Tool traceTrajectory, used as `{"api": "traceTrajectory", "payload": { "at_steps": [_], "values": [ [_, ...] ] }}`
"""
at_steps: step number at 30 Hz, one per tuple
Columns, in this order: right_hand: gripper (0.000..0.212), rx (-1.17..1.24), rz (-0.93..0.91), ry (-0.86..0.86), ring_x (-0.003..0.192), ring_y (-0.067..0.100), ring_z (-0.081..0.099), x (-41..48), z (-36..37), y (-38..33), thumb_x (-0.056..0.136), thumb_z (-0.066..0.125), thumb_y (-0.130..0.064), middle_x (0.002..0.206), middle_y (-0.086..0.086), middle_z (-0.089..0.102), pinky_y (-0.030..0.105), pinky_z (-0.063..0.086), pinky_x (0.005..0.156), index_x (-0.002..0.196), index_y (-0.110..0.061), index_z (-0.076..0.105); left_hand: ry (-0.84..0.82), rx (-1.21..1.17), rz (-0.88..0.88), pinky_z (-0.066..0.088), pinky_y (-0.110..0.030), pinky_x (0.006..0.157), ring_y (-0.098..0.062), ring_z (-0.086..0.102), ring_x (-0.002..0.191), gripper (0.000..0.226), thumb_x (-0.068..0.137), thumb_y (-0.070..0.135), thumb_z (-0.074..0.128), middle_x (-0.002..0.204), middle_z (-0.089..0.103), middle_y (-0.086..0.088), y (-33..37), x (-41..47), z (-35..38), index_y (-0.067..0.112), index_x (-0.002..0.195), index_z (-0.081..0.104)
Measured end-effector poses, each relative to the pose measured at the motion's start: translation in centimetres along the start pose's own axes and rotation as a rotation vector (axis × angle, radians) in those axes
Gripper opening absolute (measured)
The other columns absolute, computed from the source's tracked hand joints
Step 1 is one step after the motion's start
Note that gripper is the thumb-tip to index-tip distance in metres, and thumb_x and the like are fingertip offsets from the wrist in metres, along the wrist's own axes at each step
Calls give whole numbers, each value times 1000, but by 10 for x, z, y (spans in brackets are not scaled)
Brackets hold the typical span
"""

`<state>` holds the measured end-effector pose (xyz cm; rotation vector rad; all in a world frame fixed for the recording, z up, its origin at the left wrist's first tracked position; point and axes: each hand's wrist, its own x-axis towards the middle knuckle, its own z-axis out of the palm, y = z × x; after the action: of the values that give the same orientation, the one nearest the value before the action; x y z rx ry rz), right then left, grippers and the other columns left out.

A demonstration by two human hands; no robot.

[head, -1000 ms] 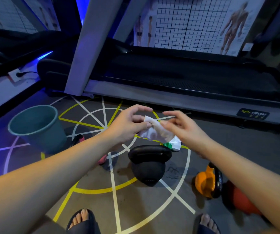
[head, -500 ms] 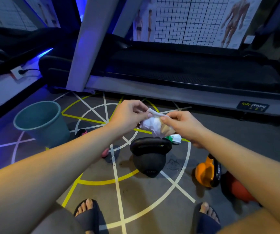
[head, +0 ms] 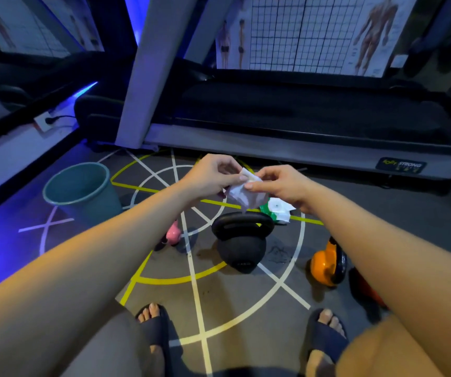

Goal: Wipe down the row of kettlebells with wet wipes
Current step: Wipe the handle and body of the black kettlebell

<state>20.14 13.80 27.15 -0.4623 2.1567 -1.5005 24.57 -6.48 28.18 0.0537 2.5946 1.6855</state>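
Closing the gap of a second ago, the person's left hand (head: pixel 213 177) and right hand (head: pixel 282 186) now meet almost fingertip to fingertip on a white wet wipe (head: pixel 242 197). Earlier the right hand's fingers were spread and only reaching for it. Both hands pinch the wipe's upper edge between thumb and fingers, and the sheet hangs bunched and creased below them, not spread flat.

Directly beneath the hands stands the black kettlebell (head: pixel 242 244), untouched, its handle just under the wipe's lower corner as the head camera sees it. The green-and-white wipes packet (head: pixel 277 213) lies on the floor below the right hand. A pink kettlebell (head: pixel 174 234) shows partly under the left forearm. An orange kettlebell (head: pixel 325 265) and a largely hidden red kettlebell (head: pixel 367 292) sit beside the right forearm. A teal bin (head: pixel 56 198) stands well out to the left of the left hand, and a treadmill (head: pixel 300 151) runs across the floor beyond both hands.

Whether the sheet is being opened out or gathered into a pad cannot be told. Either way the wipe appears to be in preparation, with no kettlebell surface yet under it, and the black one sits nearest for a first pass
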Motion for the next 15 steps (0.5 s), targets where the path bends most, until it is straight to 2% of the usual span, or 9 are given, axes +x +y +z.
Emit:
{"api": "traceTrajectory", "payload": {
  "at_steps": [2, 6, 9, 11, 13, 15],
  "values": [
    [19, 3, 12, 13, 69, 10, 59, 2, 5, 1, 82, 83, -31, 75, -2, 67, 24, 46, 63, 83, -17, 71, 17, 7, -5, 51, -32, 54, -11, 55, 52, 19, 90, 18, 78, 63, 66, 4, 1, 1, -3, 3, 98, 70],
    [31, 60, 25, 79, 79, 22, 62, 9, 23, 23, 83, 82, -34, 90, 10, 68, 38, 48, 70, 100, -11, 67, 47, -71, -49, 48, -24, 49, -10, 57, 52, 10, 91, 14, 77, 63, 66, 2, -13, 4, 0, 9, 91, 68],
    [18, 196, 79, 242, 77, 22, 69, 15, 23, 47, 89, 75, -21, 94, 11, 73, 34, 55, 65, 105, -16, 69, 89, -132, -129, 49, -27, 52, -20, 66, 64, 14, 94, 17, 74, 80, 73, -15, -41, 6, 11, 5, 99, 68],
    [11, 364, 194, 396, 67, 21, 72, 17, 17, 74, 94, 68, -13, 87, 11, 74, 30, 56, 58, 105, -13, 68, 151, -104, -204, 51, -29, 54, -23, 67, 66, 15, 96, 21, 71, 82, 74, -15, -73, 9, 19, 6, 97, 69],
    [13, 491, 329, 587, 70, 24, 72, 21, 11, 114, 93, 67, -11, 87, 10, 74, 38, 59, 68, 107, -12, 68, 228, 73, -258, 57, -32, 63, -20, 69, 69, 12, 95, 26, 71, 78, 75, -5, -112, 12, 26, 15, 92, 71],
    [28, 584, 449, 756, 87, 29, 72, 25, 11, 155, 90, 72, -14, 101, 11, 74, 46, 60, 83, 117, -9, 69, 278, 268, -284, 59, -36, 77, -15, 70, 78, 9, 94, 31, 69, 78, 73, 4, -149, 12, 33, 22, 91, 71]
  ]
}}
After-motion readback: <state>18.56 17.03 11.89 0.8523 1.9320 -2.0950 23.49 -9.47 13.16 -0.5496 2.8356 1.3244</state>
